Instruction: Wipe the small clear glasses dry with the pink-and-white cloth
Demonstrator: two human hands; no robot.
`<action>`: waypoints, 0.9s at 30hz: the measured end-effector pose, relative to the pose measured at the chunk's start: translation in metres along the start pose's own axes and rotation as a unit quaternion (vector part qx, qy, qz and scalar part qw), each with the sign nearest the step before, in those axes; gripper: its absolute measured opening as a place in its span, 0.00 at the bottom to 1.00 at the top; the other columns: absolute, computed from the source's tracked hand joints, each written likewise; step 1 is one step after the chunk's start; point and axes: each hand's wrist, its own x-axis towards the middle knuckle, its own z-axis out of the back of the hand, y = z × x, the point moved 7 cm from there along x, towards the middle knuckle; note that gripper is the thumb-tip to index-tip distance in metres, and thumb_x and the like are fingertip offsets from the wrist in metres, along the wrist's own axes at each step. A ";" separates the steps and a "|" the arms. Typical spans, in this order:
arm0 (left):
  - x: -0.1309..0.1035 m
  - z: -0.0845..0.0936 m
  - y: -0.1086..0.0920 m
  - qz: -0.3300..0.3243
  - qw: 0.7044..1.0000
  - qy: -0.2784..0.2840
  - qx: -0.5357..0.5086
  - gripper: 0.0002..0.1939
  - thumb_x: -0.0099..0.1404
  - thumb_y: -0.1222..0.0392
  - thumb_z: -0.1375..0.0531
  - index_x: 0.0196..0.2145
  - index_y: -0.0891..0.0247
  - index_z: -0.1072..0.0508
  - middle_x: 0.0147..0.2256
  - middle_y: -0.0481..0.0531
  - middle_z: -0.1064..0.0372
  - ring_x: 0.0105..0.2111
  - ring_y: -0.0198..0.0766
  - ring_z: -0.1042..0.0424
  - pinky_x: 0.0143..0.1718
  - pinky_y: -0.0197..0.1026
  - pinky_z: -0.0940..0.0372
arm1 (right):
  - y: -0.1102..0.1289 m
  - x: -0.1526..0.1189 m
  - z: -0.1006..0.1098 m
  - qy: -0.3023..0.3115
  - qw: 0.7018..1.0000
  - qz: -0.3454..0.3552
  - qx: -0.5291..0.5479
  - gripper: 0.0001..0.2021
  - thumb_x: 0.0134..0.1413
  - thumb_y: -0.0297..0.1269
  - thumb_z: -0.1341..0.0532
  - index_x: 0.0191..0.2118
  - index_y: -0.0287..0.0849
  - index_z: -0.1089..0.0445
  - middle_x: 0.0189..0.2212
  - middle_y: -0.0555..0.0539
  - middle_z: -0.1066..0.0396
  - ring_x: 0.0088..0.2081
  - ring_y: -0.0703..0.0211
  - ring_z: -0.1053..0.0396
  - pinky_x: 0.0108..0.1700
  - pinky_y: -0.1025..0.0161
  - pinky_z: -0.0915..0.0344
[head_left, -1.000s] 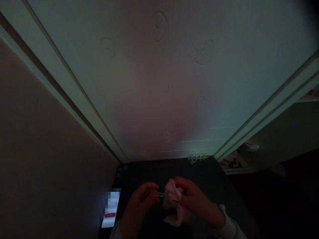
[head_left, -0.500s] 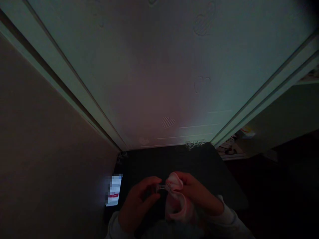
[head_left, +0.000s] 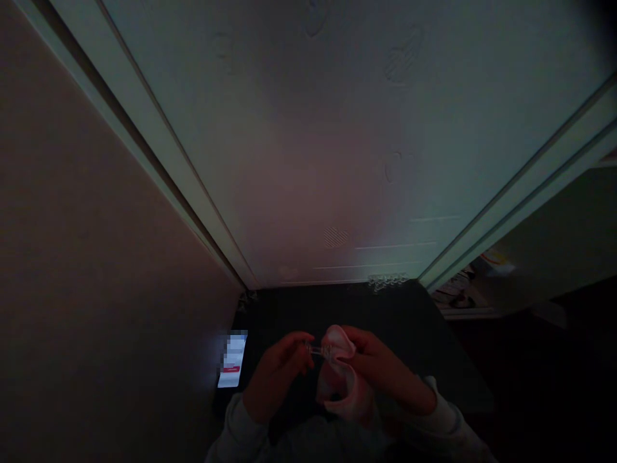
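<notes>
Fingers: our left hand [head_left: 277, 376] pinches one end of a small clear clip [head_left: 318, 350] between thumb and fingertips, so these fingers are closed on it.
Right fingers: our right hand [head_left: 380, 373] is clenched around the top of a pale pink cloth [head_left: 343, 386], thumb and fingertips bunching the fabric where the clip meets it.
Clip: a short, see-through piece, lying roughly level between our two hands; its right end touches the gathered edge of the cloth. We cannot tell its exact shape in the dim light.
Cloth: soft and pink with a lighter rim, it hangs down from our right hand in a loose loop, held in the air above the counter and close to our body.
Sleeves: both our wrists show light-coloured sleeves [head_left: 446, 421] at the bottom edge of the view.
Counter: a dark counter [head_left: 409, 321] lies under our hands and runs back to the wall.
Phone: a lit phone [head_left: 232, 368] lies flat on the left edge of the counter, near our left hand but apart from it; its screen is blurred.
Small clear objects: a little row of clear pieces [head_left: 388, 281] sits at the far edge of the counter, against the wall, well apart from our hands.
Wall: a pale panel [head_left: 308, 161] with faint heart outlines rises behind the counter.
Right side: a low shelf [head_left: 463, 299] with papers, too dark to read.
</notes>
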 end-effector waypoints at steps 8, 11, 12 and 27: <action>0.003 0.002 0.002 0.036 0.999 -0.004 -0.030 0.20 0.56 0.45 0.40 0.35 0.66 0.29 0.21 0.45 0.35 0.21 0.31 0.40 0.24 0.35 0.47 | 0.008 0.003 -0.002 -0.014 0.998 0.022 -0.055 0.08 0.46 0.36 0.36 0.34 0.40 0.30 0.29 0.51 0.33 0.32 0.59 0.36 0.34 0.64 0.40; 0.004 0.004 0.003 0.030 0.999 -0.016 -0.037 0.19 0.57 0.45 0.41 0.34 0.67 0.29 0.20 0.44 0.37 0.21 0.31 0.40 0.23 0.35 0.48 | 0.018 0.002 0.001 -0.048 0.989 0.073 -0.117 0.12 0.45 0.35 0.35 0.38 0.42 0.32 0.33 0.49 0.34 0.36 0.57 0.36 0.38 0.63 0.39; 0.003 0.005 0.004 0.027 0.999 -0.018 -0.040 0.19 0.57 0.45 0.41 0.34 0.67 0.29 0.20 0.44 0.37 0.21 0.31 0.41 0.23 0.35 0.48 | 0.022 0.000 0.001 -0.057 0.983 0.098 -0.143 0.12 0.46 0.35 0.35 0.39 0.42 0.33 0.35 0.49 0.34 0.38 0.56 0.36 0.39 0.62 0.39; 0.000 0.007 0.008 0.029 0.997 -0.014 -0.068 0.21 0.53 0.45 0.37 0.36 0.66 0.26 0.22 0.45 0.35 0.22 0.31 0.39 0.25 0.35 0.45 | 0.030 -0.011 -0.010 -0.064 0.925 0.235 -0.292 0.17 0.57 0.49 0.45 0.30 0.41 0.28 0.27 0.46 0.27 0.29 0.59 0.31 0.31 0.65 0.37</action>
